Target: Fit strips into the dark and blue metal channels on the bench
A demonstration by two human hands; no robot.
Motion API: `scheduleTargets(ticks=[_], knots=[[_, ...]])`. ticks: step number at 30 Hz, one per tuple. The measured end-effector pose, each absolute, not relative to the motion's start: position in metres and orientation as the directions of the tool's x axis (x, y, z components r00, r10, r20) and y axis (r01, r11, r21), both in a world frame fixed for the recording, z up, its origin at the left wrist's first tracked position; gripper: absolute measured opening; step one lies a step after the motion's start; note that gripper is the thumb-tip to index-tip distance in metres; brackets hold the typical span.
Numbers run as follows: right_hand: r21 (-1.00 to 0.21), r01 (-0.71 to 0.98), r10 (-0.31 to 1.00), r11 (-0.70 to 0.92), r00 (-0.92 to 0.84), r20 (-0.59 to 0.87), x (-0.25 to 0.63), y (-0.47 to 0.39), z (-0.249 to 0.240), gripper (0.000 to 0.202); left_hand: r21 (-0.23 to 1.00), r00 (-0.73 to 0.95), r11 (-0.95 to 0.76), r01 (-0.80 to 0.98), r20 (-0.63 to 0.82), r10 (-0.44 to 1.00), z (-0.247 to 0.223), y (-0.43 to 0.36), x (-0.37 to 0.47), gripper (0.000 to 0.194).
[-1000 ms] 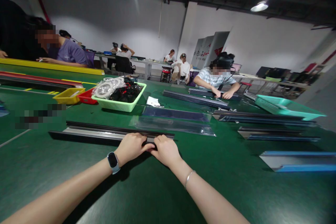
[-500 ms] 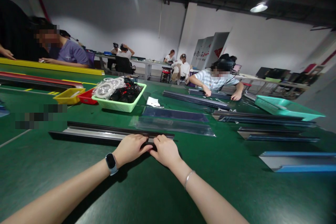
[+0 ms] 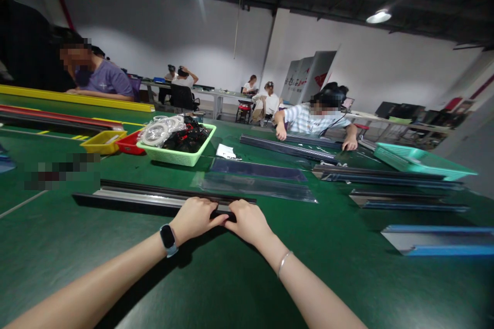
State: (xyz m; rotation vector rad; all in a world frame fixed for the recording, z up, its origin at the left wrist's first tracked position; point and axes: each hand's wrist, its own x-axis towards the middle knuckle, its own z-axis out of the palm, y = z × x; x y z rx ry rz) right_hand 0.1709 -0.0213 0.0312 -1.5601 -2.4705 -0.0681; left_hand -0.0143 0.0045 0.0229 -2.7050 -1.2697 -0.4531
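Left hand [image 3: 194,218] and right hand [image 3: 249,222], thumbs together, clasp the right end of a black channel [image 3: 135,198] on a green table [image 3: 216,288]; uneven pressure there could swing its unheld left end.

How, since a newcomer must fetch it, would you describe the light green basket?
On the green table, look past the long black channel, left of centre. Right of the yellow bin and red bin stands the light green basket. Unlike them, it is heaped with bagged white rings and dark parts.
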Motion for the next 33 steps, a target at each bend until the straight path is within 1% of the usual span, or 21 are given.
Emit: scheduleTargets(ticks=[4, 8, 11, 14, 17, 21, 26, 33], knots=[[-0.034, 0.888, 0.866, 0.459, -0.438, 0.239, 0.1663, -0.022, 0.0263, 0.026, 0.026, 0.598, -0.644, 0.764, 0.344, 0.724, 0.018, 0.0047, -0.0168, 0.051], [-0.018, 0.89, 0.87, 0.456, -0.441, 0.221, 0.1647, -0.0232, 0.0264, 0.029, 0.026, 0.611, -0.671, 0.741, 0.388, 0.69, 0.0142, 0.0038, -0.0189, 0.042], [-0.006, 0.892, 0.868, 0.452, -0.438, 0.234, 0.1645, -0.0243, 0.028, 0.029, 0.018, 0.631, -0.695, 0.719, 0.403, 0.663, 0.0157, 0.0019, -0.0186, 0.035], [-0.012, 0.899, 0.877, 0.439, -0.425, 0.224, 0.1641, -0.0246, 0.0282, 0.031, 0.011, 0.659, -0.719, 0.695, 0.389, 0.644, 0.0182, 0.0008, -0.0185, 0.03], [-0.028, 0.909, 0.895, 0.416, -0.404, 0.188, 0.1636, -0.0241, 0.027, 0.039, 0.009, 0.679, -0.732, 0.681, 0.367, 0.636, 0.019, 0.0015, -0.0201, 0.029], [-0.033, 0.916, 0.902, 0.4, -0.388, 0.189, 0.1631, -0.0232, 0.0256, 0.047, 0.03, 0.683, -0.733, 0.679, 0.339, 0.647, 0.0191, 0.0024, -0.0221, 0.026], [-0.026, 0.917, 0.902, 0.397, -0.385, 0.196, 0.1621, -0.0233, 0.0258, 0.047, 0.023, 0.671, -0.712, 0.702, 0.315, 0.672, 0.0208, 0.0011, -0.0209, 0.02], [-0.021, 0.921, 0.905, 0.388, -0.377, 0.195, 0.1614, -0.0231, 0.0248, 0.049, 0.028, 0.657, -0.693, 0.72, 0.296, 0.694, 0.021, 0.001, -0.0188, 0.02]])
